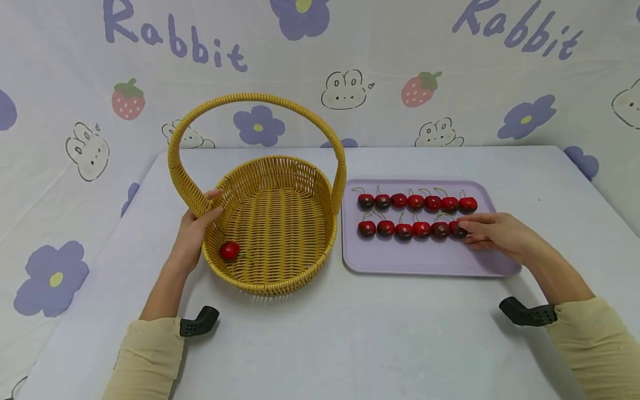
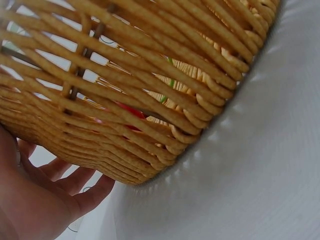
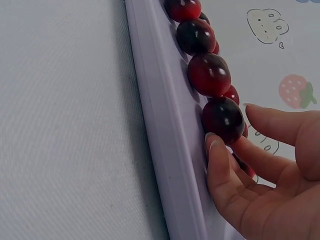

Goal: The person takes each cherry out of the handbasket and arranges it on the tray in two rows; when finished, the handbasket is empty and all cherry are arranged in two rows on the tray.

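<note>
A golden wicker basket with a tall arched handle stands left of centre. My left hand holds its left rim beside the handle's base; in the left wrist view, fingers lie along the outside of the weave. Inside rests one red cherry with a green stem. To the right, a lilac tray bears two rows of dark red cherries. My right hand is around the front row's rightmost cherry. Its lower fingertips touch that cherry, while the upper fingertip stands slightly apart.
A white cloth covers the table. Behind hangs a patterned curtain with rabbits, strawberries and purple flowers. Black camera mounts sit at the left wrist and right wrist, close above the tabletop.
</note>
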{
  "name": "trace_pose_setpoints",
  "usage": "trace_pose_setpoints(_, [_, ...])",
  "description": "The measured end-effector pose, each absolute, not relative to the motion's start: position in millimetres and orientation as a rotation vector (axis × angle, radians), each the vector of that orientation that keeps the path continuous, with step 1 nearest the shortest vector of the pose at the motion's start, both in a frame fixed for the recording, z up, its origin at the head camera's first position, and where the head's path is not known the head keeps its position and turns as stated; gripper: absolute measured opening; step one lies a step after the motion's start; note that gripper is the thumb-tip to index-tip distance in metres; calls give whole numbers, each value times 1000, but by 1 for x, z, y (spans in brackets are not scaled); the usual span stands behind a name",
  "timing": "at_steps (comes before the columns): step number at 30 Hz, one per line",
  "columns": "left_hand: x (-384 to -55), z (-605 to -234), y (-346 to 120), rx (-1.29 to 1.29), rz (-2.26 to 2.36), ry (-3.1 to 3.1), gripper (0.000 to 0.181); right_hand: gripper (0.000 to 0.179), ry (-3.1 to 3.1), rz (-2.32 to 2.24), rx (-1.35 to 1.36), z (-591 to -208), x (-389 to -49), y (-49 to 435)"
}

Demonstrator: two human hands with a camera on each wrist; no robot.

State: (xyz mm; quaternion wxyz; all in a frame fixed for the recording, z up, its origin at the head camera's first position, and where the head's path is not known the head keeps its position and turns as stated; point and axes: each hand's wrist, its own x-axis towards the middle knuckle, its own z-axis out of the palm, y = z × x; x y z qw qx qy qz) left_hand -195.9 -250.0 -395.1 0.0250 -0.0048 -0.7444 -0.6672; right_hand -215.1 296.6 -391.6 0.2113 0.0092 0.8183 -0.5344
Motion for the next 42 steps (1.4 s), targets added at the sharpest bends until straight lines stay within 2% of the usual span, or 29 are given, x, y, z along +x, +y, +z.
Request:
trace_pose_setpoints(6, [-196, -396, -250, -9, -2066, -2301, 45, 59, 2264, -1498, 39, -392, -216, 300])
trace_pose_setpoints(11, [-196, -396, -250, -8, -2063, -2300, 45, 67, 2292, -1440, 65, -388, -216, 306])
trace_pose_setpoints(15, [-196, -396, -250, -12, -2063, -2298, 44, 61, 2309, -1411, 16, -381, -216, 313])
trace_pose_setpoints(22, [-196, -396, -250, -8, -2061, -2295, 44, 55, 2299, -1410, -145, -357, -219, 320])
trace_pose_setpoints(28, [-196, -395, -249, -6, -2058, -2300, 45, 34, 2156, -1505, -355, -342, -218, 312])
trace_pose_setpoints(35, [-196, -396, -250, -10, -2059, -2299, 45, 42, 1712, -1681, -743, -329, -215, 288])
trace_pose_setpoints(42, [-197, -397, -250, -29, -2053, -2293, 44, 43, 1548, -1702, -830, -321, -215, 253])
